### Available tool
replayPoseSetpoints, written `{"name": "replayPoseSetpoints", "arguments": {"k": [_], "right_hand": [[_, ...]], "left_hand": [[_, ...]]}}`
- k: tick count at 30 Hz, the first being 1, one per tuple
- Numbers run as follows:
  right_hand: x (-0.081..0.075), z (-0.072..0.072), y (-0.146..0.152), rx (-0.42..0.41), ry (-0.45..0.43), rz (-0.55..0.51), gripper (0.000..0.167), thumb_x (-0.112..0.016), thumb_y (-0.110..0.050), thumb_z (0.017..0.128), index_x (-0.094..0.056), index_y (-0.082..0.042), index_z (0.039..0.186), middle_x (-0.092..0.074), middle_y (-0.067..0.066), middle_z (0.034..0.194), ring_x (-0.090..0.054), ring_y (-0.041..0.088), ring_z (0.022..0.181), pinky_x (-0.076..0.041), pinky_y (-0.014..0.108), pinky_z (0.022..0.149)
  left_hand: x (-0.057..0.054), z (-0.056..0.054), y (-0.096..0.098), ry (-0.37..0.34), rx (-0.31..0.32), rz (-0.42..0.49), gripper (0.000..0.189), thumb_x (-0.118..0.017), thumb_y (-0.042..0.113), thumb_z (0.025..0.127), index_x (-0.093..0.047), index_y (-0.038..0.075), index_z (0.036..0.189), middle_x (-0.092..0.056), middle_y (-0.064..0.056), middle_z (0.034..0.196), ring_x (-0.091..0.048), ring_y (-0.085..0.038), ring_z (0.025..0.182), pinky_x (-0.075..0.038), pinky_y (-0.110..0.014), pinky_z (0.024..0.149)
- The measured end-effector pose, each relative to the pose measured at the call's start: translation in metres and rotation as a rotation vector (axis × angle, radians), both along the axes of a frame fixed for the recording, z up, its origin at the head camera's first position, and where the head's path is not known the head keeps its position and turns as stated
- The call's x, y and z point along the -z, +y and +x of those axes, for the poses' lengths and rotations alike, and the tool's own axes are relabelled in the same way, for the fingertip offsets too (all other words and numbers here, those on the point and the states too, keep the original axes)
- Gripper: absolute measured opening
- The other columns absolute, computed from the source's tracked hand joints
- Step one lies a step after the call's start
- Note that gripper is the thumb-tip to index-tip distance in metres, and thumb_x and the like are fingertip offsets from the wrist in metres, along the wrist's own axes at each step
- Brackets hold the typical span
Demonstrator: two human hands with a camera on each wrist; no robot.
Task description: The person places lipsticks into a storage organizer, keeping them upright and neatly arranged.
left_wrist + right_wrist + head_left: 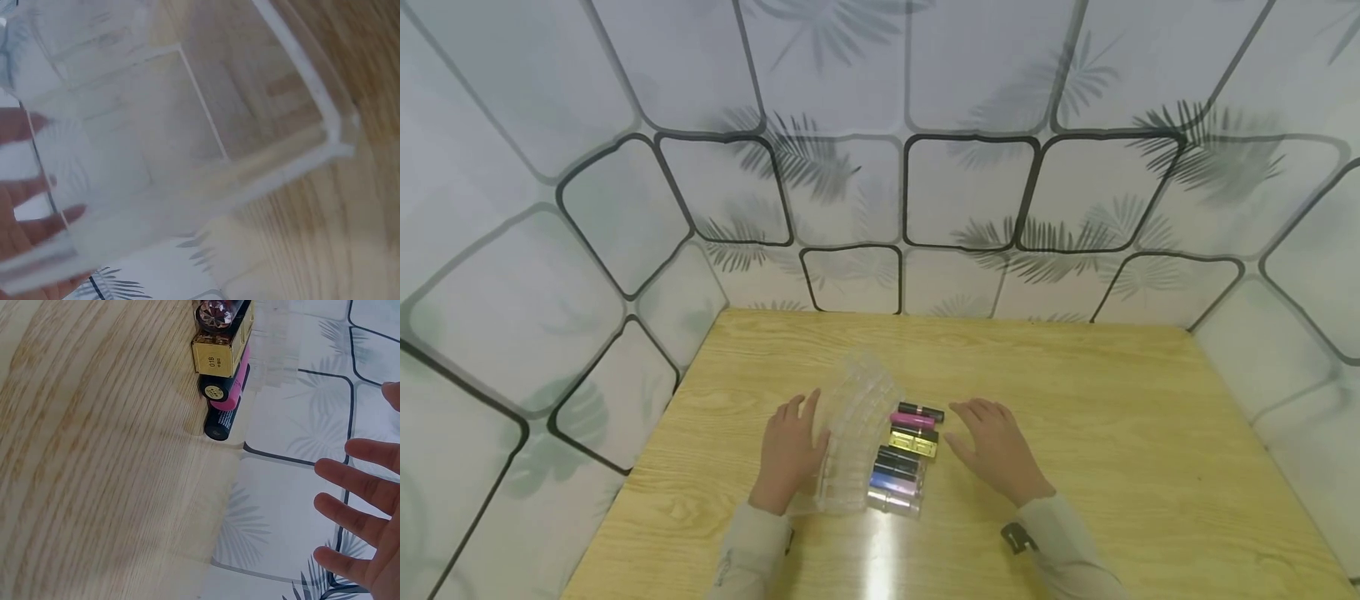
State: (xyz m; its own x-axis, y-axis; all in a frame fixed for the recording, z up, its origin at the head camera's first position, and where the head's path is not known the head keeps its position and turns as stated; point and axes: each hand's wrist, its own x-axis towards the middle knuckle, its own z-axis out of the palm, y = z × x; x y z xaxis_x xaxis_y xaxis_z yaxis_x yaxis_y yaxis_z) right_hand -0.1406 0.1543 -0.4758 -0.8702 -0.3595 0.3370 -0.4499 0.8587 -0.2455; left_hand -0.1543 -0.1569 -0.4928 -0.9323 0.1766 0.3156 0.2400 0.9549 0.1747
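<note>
A clear plastic compartmented organizer (pixel 850 442) lies on the table, and its walls fill much of the left wrist view. My left hand (pixel 792 454) is at its left side with the fingers extended; whether they touch it I cannot tell. To its right lies a row of lipsticks: a black one (pixel 921 412), a pink one (pixel 912 421), a gold one (pixel 913 443), dark ones (pixel 897 467), a blue-purple one (pixel 893 482) and a silvery clear one (pixel 892 502). My right hand (pixel 996 450) hovers apart from the row's right side, fingers spread and holding nothing.
The wooden table (pixel 1120 433) extends to both sides of the hands. Patterned cloth walls (pixel 970 192) stand along its back and sides.
</note>
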Motion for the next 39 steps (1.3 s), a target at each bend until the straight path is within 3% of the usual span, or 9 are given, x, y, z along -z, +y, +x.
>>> {"name": "replayPoseSetpoints", "arguments": {"k": [15,26,32,39], "right_hand": [[0.004,-0.004,0.000,-0.001,0.023,0.001,0.043,-0.065,-0.032,0.085,-0.059,-0.007,0.119,-0.066,0.012,0.112,-0.058,0.032,0.111,-0.040,0.054,0.099],[0.007,-0.008,-0.002,-0.011,0.021,-0.002,0.040,-0.065,-0.029,0.085,-0.060,-0.007,0.118,-0.067,0.012,0.110,-0.060,0.032,0.108,-0.041,0.052,0.098],[0.009,-0.019,-0.006,-0.037,0.012,0.032,0.038,-0.065,-0.026,0.085,-0.061,-0.007,0.117,-0.067,0.011,0.108,-0.060,0.030,0.106,-0.040,0.051,0.099],[0.013,-0.038,-0.012,-0.100,0.062,0.083,0.028,-0.067,-0.024,0.084,-0.065,-0.008,0.107,-0.069,0.008,0.102,-0.062,0.026,0.099,-0.044,0.048,0.094]], "left_hand": [[0.007,-0.005,-0.015,0.026,0.001,-0.019,0.061,-0.069,0.026,0.081,-0.047,0.004,0.133,-0.060,-0.021,0.111,-0.060,-0.037,0.099,-0.051,-0.047,0.081],[0.011,-0.007,-0.023,-0.023,0.002,-0.006,0.043,-0.066,0.024,0.083,-0.057,0.002,0.120,-0.061,-0.019,0.108,-0.060,-0.035,0.097,-0.050,-0.047,0.082],[0.012,-0.008,-0.022,-0.014,-0.005,0.009,0.037,-0.064,0.024,0.084,-0.060,0.002,0.114,-0.062,-0.019,0.105,-0.060,-0.034,0.095,-0.049,-0.047,0.083],[0.014,-0.010,-0.018,-0.016,-0.032,0.017,0.034,-0.065,0.022,0.084,-0.061,0.001,0.111,-0.064,-0.018,0.103,-0.061,-0.034,0.094,-0.050,-0.047,0.085]]}}
